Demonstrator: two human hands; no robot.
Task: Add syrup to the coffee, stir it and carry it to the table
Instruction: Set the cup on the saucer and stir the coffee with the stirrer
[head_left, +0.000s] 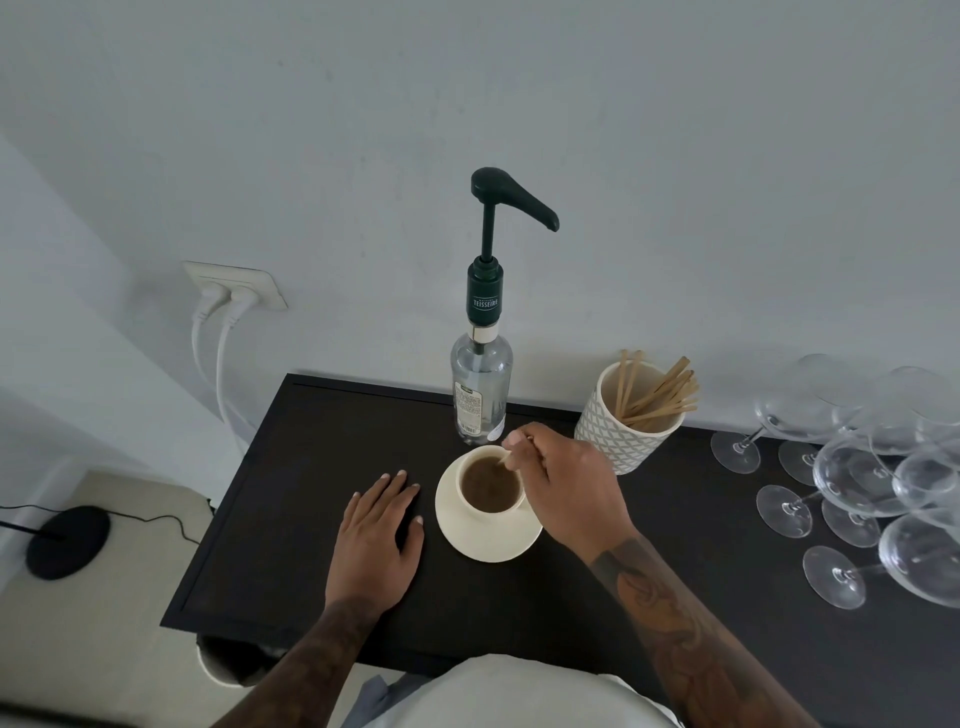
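Observation:
A cream cup of coffee (491, 486) stands on a cream saucer (485, 540) on the dark counter (311, 519). My right hand (563, 483) is over the cup's right side and pinches a wooden stir stick (505, 459) whose tip dips into the coffee. My left hand (376, 540) lies flat on the counter just left of the saucer, fingers straight. Behind the cup stands a clear syrup bottle (480, 387) with a dark green pump (511, 200), its spout pointing right.
A patterned cream holder (618, 434) with several wooden stir sticks stands right of the bottle. Several wine glasses (872, 483) crowd the counter's right end. A wall socket (234, 283) with two plugged cables is at left; a bin (228, 662) sits below the counter's front edge.

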